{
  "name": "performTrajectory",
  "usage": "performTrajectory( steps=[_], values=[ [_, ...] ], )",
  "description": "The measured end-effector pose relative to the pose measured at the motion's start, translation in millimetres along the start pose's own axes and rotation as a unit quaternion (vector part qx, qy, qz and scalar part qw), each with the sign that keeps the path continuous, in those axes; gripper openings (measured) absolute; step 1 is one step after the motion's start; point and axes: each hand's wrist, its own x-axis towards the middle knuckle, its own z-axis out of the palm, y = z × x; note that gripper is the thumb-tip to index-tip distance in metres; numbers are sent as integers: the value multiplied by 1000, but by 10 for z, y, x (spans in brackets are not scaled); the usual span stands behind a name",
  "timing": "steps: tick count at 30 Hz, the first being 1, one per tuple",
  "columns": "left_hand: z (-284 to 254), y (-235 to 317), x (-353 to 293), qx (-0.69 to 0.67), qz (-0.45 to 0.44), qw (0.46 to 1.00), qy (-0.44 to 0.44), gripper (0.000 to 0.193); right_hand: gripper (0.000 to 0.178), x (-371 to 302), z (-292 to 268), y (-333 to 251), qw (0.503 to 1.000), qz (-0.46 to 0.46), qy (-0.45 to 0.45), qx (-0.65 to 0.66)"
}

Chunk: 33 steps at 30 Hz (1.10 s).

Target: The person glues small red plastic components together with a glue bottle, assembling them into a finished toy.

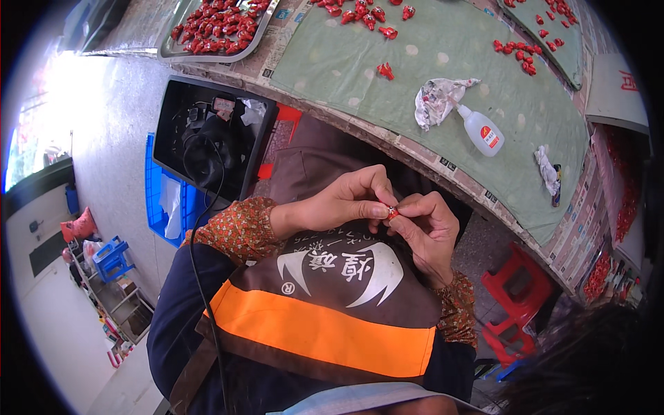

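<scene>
Fingertips (375, 209) of the left hand (346, 200) and right hand (429, 232) meet, both grips narrow, pinching one small red piece (392, 214) in front of the brown apron (419, 308). Left wrist extends from the left, nearly level; right wrist rises from below. Count on the green mat (512, 90): one white bottle (482, 131), two crumpled white wads (436, 104). Metal tray (214, 58): one, upper left, holding red pieces (221, 28) too crowded to count.

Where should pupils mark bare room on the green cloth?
Bare patches show on the green cloth: left of the lone red piece, and between the bottle and its near edge. Red pieces crowd the metal tray and cluster at top centre.
</scene>
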Motion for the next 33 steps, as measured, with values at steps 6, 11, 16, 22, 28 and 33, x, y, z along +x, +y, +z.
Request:
performTrajectory(
  steps=[6,11,16,22,28,33],
  values=[
    [0,-8,-21,29,-3,1000,-4,14,14,-16,20,11,1000,8,6,11],
    [14,-42,-22,34,14,999,-10,15,14,-17,13,-1,1000,18,1,17],
    [25,-46,-28,44,21,999,-13,14,14,-13,-1,27,999,24,-3,34],
    [35,-44,-26,39,20,999,-14,13,14,-16,-5,20,998,35,-2,44],
    [38,-53,-21,38,13,999,-20,13,14,-24,-38,48,998,39,-5,56],
    [53,-64,-15,34,21,999,-10,13,15,-19,-40,49,998,39,-3,55]
  ],
)
